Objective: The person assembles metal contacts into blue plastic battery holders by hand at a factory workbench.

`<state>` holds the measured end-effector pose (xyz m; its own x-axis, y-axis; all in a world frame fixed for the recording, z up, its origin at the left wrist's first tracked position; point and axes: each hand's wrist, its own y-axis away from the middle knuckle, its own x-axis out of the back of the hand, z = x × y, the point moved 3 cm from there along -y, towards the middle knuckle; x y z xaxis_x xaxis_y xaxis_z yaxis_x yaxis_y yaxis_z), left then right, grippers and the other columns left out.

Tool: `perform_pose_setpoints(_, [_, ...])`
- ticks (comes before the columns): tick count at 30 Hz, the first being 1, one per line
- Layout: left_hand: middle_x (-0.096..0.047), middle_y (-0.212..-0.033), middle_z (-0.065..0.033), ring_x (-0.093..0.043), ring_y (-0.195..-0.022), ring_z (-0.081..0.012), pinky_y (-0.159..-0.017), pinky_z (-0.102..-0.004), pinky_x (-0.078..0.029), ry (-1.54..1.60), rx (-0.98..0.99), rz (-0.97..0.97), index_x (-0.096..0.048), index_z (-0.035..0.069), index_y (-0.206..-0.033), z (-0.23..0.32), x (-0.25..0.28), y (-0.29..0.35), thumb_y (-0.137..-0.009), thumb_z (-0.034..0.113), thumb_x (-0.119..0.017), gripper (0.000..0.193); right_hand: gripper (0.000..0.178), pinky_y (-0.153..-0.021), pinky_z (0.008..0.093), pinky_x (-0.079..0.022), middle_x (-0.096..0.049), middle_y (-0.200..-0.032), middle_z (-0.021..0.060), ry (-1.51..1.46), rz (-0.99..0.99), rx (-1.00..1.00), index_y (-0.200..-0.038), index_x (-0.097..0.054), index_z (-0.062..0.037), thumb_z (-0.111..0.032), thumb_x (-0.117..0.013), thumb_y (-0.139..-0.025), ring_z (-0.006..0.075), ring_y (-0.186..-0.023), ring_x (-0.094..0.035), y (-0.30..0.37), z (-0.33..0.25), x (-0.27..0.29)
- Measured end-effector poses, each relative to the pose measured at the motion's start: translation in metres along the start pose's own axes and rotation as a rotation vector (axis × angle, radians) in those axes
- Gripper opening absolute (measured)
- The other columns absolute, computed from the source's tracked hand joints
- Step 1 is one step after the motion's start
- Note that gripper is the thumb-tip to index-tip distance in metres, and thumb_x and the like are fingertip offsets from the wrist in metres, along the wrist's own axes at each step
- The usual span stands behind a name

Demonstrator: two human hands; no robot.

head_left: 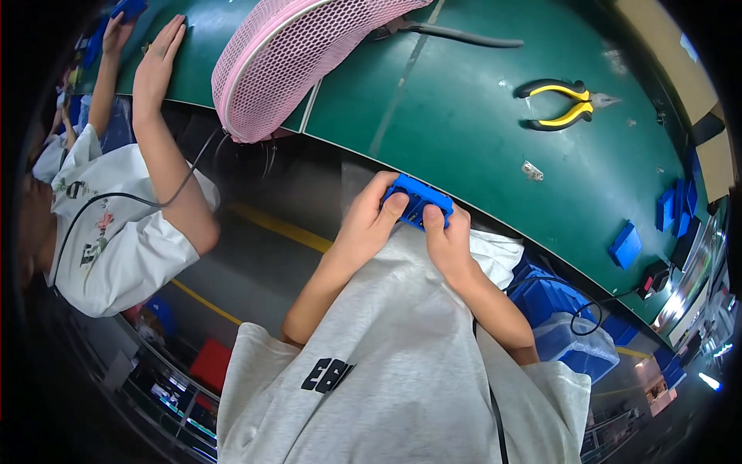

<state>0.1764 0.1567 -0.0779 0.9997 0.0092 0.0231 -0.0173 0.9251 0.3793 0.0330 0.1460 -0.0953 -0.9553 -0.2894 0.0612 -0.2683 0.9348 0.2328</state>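
Note:
A blue plastic housing [421,195] with openings in its face is held just in front of the green table's [464,147] near edge. My left hand [369,215] grips its left end, the thumb pressed on the face. On the other end my right hand [448,236] is closed in the same way, its thumb also on the face. The fingers behind the housing are mostly hidden. Beyond my hands on the table lie yellow-and-black pliers [580,114] and a small shiny piece [532,171].
A pink mesh case [286,66] and a grey-handled tool [464,35] lie at the far left of the table. Blue parts [626,245] sit at the right. Blue bins [545,298] stand below the edge. A co-worker's hand [160,62] rests on the table at the left.

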Motion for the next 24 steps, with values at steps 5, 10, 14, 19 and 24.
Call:
perform_pose_setpoints(5, [-0.058, -0.089, -0.0062, -0.053, -0.081, -0.0118, -0.073, -0.0268, -0.044, -0.018, -0.011, 0.0, -0.051, 0.0, -0.111, 0.004, -0.003, -0.001, -0.095, 0.04, -0.049, 0.043, 0.043, -0.062, 0.031, -0.047, -0.062, -0.077, 0.0116, 0.005, 0.021, 0.007, -0.099, -0.06, 0.0019, -0.039, -0.051, -0.094, 0.0196, -0.067, -0.058, 0.0, -0.001, 0.002])
perform_pose_setpoints(10, [-0.061, -0.092, -0.0098, -0.057, -0.083, -0.0159, -0.075, -0.0296, -0.045, -0.059, -0.019, 0.029, -0.051, 0.0, -0.112, 0.008, -0.008, 0.001, -0.096, 0.037, -0.048, 0.04, 0.04, -0.061, 0.0305, -0.047, -0.062, -0.077, 0.0116, 0.006, 0.043, -0.01, -0.099, -0.061, 0.0012, -0.037, -0.051, -0.095, 0.0191, -0.066, -0.058, 0.002, 0.002, 0.003])
perform_pose_setpoints(14, [-0.061, -0.093, -0.0124, -0.058, -0.083, -0.0191, -0.075, -0.0309, -0.045, -0.098, 0.003, 0.052, -0.05, 0.0, -0.112, 0.008, -0.01, 0.005, -0.098, 0.035, -0.046, 0.038, 0.039, -0.06, 0.0299, -0.046, -0.063, -0.076, 0.0115, -0.029, 0.054, -0.018, -0.1, -0.061, 0.0009, -0.037, -0.051, -0.095, 0.0179, -0.065, -0.058, 0.004, 0.003, 0.002])
perform_pose_setpoints(19, [-0.061, -0.092, -0.0135, -0.058, -0.084, -0.0201, -0.075, -0.0314, -0.045, -0.119, 0.008, 0.064, -0.05, 0.0, -0.112, 0.013, -0.009, 0.007, -0.098, 0.035, -0.045, 0.038, 0.04, -0.059, 0.0292, -0.045, -0.062, -0.075, 0.0111, -0.044, 0.028, -0.037, -0.1, -0.061, 0.0009, -0.038, -0.051, -0.095, 0.0168, -0.064, -0.057, 0.004, -0.001, 0.001])
perform_pose_setpoints(24, [-0.06, -0.09, -0.0147, -0.058, -0.081, -0.0227, -0.074, -0.0325, -0.045, -0.114, 0.043, 0.081, -0.049, 0.0, -0.111, 0.014, -0.01, 0.008, -0.098, 0.037, -0.042, 0.04, 0.039, -0.056, 0.029, -0.044, -0.06, -0.068, 0.0088, -0.035, 0.065, -0.051, -0.097, -0.061, 0.0008, -0.037, -0.05, -0.095, 0.0139, -0.06, -0.053, 0.005, -0.001, -0.001])
